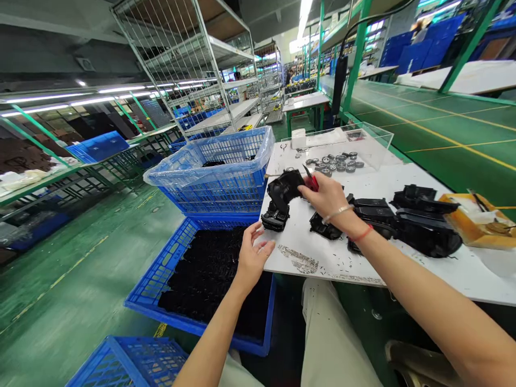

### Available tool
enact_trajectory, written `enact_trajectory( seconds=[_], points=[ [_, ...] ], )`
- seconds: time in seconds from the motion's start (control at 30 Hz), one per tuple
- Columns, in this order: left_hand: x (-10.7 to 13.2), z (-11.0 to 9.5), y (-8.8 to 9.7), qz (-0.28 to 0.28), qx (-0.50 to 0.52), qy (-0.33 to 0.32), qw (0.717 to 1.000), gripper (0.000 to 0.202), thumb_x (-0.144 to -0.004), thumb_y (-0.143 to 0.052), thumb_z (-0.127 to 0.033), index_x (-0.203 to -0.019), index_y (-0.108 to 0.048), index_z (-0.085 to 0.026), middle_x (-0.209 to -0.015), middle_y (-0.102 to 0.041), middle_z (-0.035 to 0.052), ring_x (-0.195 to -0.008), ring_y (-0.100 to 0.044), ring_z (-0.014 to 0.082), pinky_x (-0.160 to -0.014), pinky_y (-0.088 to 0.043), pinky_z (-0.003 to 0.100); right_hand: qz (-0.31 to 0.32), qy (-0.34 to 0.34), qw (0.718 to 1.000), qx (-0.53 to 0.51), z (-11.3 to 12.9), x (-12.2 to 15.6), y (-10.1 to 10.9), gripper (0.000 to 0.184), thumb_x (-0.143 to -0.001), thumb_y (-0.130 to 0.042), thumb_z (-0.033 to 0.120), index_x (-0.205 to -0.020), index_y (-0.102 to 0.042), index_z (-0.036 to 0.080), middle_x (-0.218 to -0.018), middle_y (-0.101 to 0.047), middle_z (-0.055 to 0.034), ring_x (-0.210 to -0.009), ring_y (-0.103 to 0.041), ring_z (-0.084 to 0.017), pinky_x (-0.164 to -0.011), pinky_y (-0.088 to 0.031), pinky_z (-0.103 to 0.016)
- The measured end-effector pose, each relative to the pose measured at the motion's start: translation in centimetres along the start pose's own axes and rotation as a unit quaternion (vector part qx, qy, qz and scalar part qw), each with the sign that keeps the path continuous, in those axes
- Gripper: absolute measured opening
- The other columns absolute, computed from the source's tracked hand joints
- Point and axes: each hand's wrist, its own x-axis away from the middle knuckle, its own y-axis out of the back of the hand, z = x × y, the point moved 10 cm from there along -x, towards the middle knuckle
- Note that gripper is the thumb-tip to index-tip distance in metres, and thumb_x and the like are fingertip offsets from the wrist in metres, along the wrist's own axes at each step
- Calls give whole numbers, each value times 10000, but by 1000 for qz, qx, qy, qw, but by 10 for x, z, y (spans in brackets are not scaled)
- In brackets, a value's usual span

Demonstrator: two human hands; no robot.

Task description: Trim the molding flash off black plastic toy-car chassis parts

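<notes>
My right hand (328,199) is closed round a red-handled tool (314,181) with a dark pointed tip; its exact kind is hard to make out. Its thumb and fingertips reach the edge of a black plastic part (284,185), and I cannot tell whether they also grip it. Under that part, at the table's left edge, sits another black moulded piece (276,217). Close beside this piece is my left hand (253,255), fingers apart and curved, with nothing in it. Several more black plastic parts (373,209) lie to the right, partly behind my right forearm.
Small black wheels (341,161) lie towards the back of the white table (322,258). An orange box (479,220) stands at the right. Left of the table are a blue crate of black pieces (151,279) and a plastic-lined blue crate (209,188). Black scraps dot the tabletop.
</notes>
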Motion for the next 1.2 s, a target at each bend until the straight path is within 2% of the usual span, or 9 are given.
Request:
enact_trajectory(
  seconds=[0.13,0.3,0.43,0.57,0.63,0.77,0.83,1.0,1.2],
  points=[
    [22,0,-29,13,117,38,992,793,-704,-725,-458,-1340,-307,-236,-1397,-416,159,-1237,-486,267,-942,-477,385,0,-87,984,-155,-14,85,-7,198,-692,-583,407,-721,-535,217,-611,-570,19,-544,-486,-145,-561,-393,-280],
    [56,5,-38,-73,46,82,993,453,-863,-554,-434,-1239,-458,-200,-1236,-568,99,-1175,-534,203,-1021,-411,350,33,-239,937,-251,-36,183,-50,305,-695,-587,493,-789,-566,204,-680,-633,-23,-591,-553,-172,-595,-451,-309],
    [63,22,-33,-80,60,120,988,394,-818,-622,-412,-1122,-578,-166,-1125,-640,81,-1065,-594,204,-985,-439,346,80,-249,927,-268,-42,225,-66,331,-733,-591,519,-816,-557,200,-729,-648,-34,-646,-577,-180,-629,-469,-311],
    [59,40,-31,-11,73,166,983,425,-730,-714,-368,-1088,-644,-149,-1077,-690,76,-1008,-630,213,-950,-473,335,146,-220,925,-273,-52,236,-56,336,-885,-439,515,-964,-529,200,-775,-648,-23,-553,-514,-130,-557,-432,-271],
    [57,41,-32,46,31,171,984,417,-717,-722,-346,-1081,-664,-151,-1063,-707,73,-1002,-641,218,-946,-481,333,181,-186,927,-270,-54,230,-46,325,-940,-341,484,-923,-513,209,-736,-618,0,-468,-435,-101,-504,-397,-257],
    [57,29,-48,190,-70,112,973,383,-719,-719,-289,-1084,-677,-184,-1048,-721,56,-989,-655,214,-938,-494,337,270,-69,938,-205,-45,213,-38,317,-962,-327,416,-866,-552,215,-695,-585,-2,-533,-490,-123,-536,-408,-262],
    [57,25,-57,234,-108,73,963,379,-722,-714,-265,-1092,-670,-195,-1023,-727,46,-948,-668,201,-899,-513,320,301,-21,936,-180,-39,210,-40,305,-966,-315,386,-888,-553,213,-687,-584,-11,-587,-532,-147,-563,-423,-275],
    [54,28,-69,266,-158,18,951,396,-706,-710,-208,-1099,-662,-194,-994,-735,39,-887,-687,181,-851,-532,286,319,43,943,-82,-39,214,-51,299,-977,-278,380,-828,-482,219,-658,-559,-8,-574,-519,-157,-556,-400,-279],
    [51,34,-72,289,-138,-9,947,513,-665,-792,-270,-1153,-652,-197,-1094,-719,63,-981,-682,200,-924,-517,299,319,78,944,23,-46,217,-68,428,-957,-251,540,-714,-423,232,-571,-503,12,-467,-444,-142,-459,-265,-258]
  ],
)
